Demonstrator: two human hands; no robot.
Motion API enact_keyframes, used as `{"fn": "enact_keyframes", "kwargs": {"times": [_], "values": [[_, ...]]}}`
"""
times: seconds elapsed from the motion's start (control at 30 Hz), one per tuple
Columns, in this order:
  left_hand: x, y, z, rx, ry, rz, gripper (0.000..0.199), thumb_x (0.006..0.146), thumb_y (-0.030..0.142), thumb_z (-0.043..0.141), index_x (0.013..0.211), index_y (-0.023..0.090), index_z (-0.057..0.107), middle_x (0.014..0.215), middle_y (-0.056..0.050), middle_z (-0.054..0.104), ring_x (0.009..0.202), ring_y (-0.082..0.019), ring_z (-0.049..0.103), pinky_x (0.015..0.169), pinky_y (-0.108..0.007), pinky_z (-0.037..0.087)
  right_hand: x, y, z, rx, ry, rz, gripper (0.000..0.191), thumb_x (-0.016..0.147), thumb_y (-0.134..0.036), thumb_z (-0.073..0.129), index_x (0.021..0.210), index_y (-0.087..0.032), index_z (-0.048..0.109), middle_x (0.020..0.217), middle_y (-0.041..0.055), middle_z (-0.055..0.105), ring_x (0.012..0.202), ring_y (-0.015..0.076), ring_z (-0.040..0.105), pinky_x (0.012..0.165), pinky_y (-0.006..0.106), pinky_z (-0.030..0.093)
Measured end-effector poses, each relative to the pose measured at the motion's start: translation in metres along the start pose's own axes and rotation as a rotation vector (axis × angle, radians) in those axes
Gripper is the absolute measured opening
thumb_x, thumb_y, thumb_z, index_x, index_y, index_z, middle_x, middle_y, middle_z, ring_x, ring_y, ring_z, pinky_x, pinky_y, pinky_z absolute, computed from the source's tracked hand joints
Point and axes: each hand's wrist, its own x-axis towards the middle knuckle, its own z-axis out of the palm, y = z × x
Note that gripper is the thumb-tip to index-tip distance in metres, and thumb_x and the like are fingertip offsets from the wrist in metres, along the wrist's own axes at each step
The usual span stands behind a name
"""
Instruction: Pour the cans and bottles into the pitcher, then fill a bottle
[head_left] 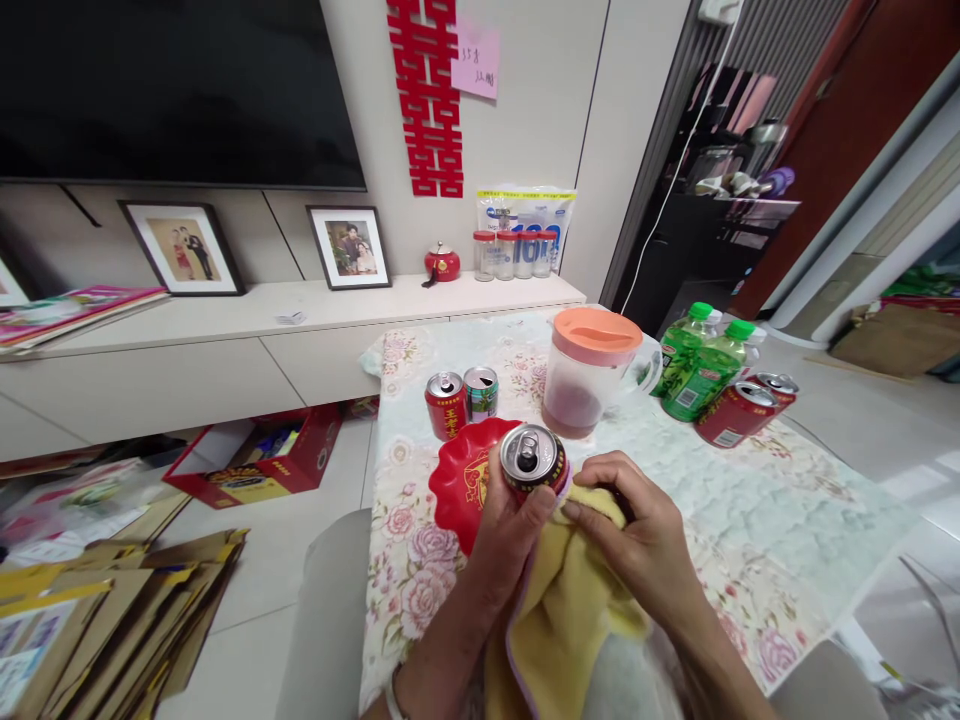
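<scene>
My left hand (506,530) is wrapped round a dark red can (532,458), held upright with its silver top and pull tab facing up. Fingers of my right hand (630,520) pinch a yellow cloth (559,600) with a purple edge, which touches the can's right side and hangs down below. Behind and left of the can, a red scalloped plate (459,470) lies on the flowered tablecloth (420,530). Just beyond the plate stand a red can (447,408) and a green-and-white can (481,395), whose top is open.
A clear pitcher (581,385) with an orange lid stands beyond my hands. Green bottles (697,375) and red cans (736,413) are at the table's right. A white cabinet (315,310) runs behind the table. Flattened cardboard (135,610) lies on the floor at left.
</scene>
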Motion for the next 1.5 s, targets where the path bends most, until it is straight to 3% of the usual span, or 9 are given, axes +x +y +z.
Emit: {"fn": "enact_keyframes", "kwargs": {"times": [0.2,0.4,0.57,0.7,0.93,1.03,1.2,1.33,1.5], "values": [[-0.004,0.003,0.003,0.036,-0.035,-0.044,0.072,0.082,0.052,0.083,0.141,0.027,0.051,0.13,-0.008,0.069,0.126,-0.03,0.062,0.111,-0.044,0.047,-0.001,-0.011,0.003,-0.053,0.043,-0.185,0.016,0.094,-0.014,0.068,0.107,-0.023,0.063,0.098,0.0025,0.064,0.092,0.0153,0.063,0.078,0.025,0.05],[0.001,-0.003,-0.002,-0.004,-0.067,0.013,0.054,0.093,0.055,0.069,0.136,0.026,0.056,0.136,-0.009,0.068,0.135,-0.032,0.057,0.119,-0.048,0.04,0.001,0.0,-0.002,-0.015,0.106,-0.049,0.01,0.095,-0.02,0.07,0.103,-0.023,0.065,0.099,0.0028,0.065,0.09,0.0158,0.064,0.078,0.026,0.051],[-0.001,0.0,0.001,-0.019,-0.09,-0.008,0.058,0.09,0.05,0.074,0.138,0.027,0.052,0.138,-0.008,0.066,0.135,-0.032,0.058,0.119,-0.048,0.04,-0.001,-0.001,-0.002,-0.007,0.138,-0.034,0.011,0.096,-0.022,0.07,0.106,-0.023,0.065,0.102,0.0045,0.066,0.093,0.0176,0.065,0.079,0.028,0.053],[-0.001,0.003,0.004,-0.034,-0.127,0.014,0.054,0.089,0.047,0.075,0.134,0.025,0.054,0.135,-0.009,0.068,0.13,-0.031,0.06,0.116,-0.047,0.043,0.0,-0.01,0.002,-0.043,0.091,-0.137,0.013,0.095,-0.018,0.069,0.105,-0.022,0.063,0.098,0.0035,0.064,0.091,0.0156,0.063,0.078,0.025,0.053],[-0.003,0.003,0.004,-0.013,-0.05,-0.01,0.051,0.085,0.045,0.08,0.126,0.027,0.055,0.123,-0.005,0.07,0.116,-0.026,0.065,0.105,-0.042,0.049,-0.001,-0.017,0.007,-0.168,0.06,-0.373,0.026,0.094,-0.005,0.055,0.113,-0.022,0.062,0.1,0.0065,0.065,0.092,0.0167,0.065,0.079,0.027,0.056],[-0.005,0.003,0.004,-0.01,-0.057,-0.023,0.054,0.082,0.047,0.082,0.126,0.027,0.056,0.12,-0.004,0.07,0.114,-0.027,0.065,0.102,-0.041,0.05,-0.003,-0.015,0.008,-0.144,0.126,-0.299,0.02,0.093,-0.009,0.061,0.107,-0.022,0.063,0.097,0.0047,0.065,0.089,0.0163,0.064,0.077,0.027,0.055],[-0.006,0.004,0.003,0.004,-0.084,-0.032,0.062,0.082,0.048,0.081,0.134,0.027,0.055,0.127,-0.006,0.069,0.122,-0.03,0.062,0.11,-0.045,0.047,-0.003,-0.009,0.005,0.053,0.228,-0.012,0.008,0.094,-0.022,0.069,0.101,-0.024,0.068,0.097,0.0019,0.066,0.089,0.0154,0.065,0.077,0.025,0.053],[-0.005,0.001,0.001,-0.029,-0.164,0.029,0.065,0.082,0.048,0.082,0.137,0.026,0.055,0.134,-0.009,0.067,0.13,-0.033,0.059,0.116,-0.048,0.042,0.0,0.0,0.003,0.182,0.207,0.163,0.01,0.099,-0.029,0.065,0.104,-0.025,0.073,0.102,0.0015,0.07,0.094,0.016,0.068,0.085,0.026,0.054],[-0.005,-0.009,-0.005,-0.077,-0.273,0.055,0.068,0.086,0.044,0.079,0.145,0.028,0.05,0.142,-0.011,0.062,0.135,-0.034,0.056,0.118,-0.052,0.041,-0.001,0.013,0.008,0.096,0.268,0.188,0.019,0.1,-0.03,0.064,0.115,-0.024,0.073,0.117,0.0051,0.069,0.11,0.02,0.066,0.096,0.033,0.052]]}}
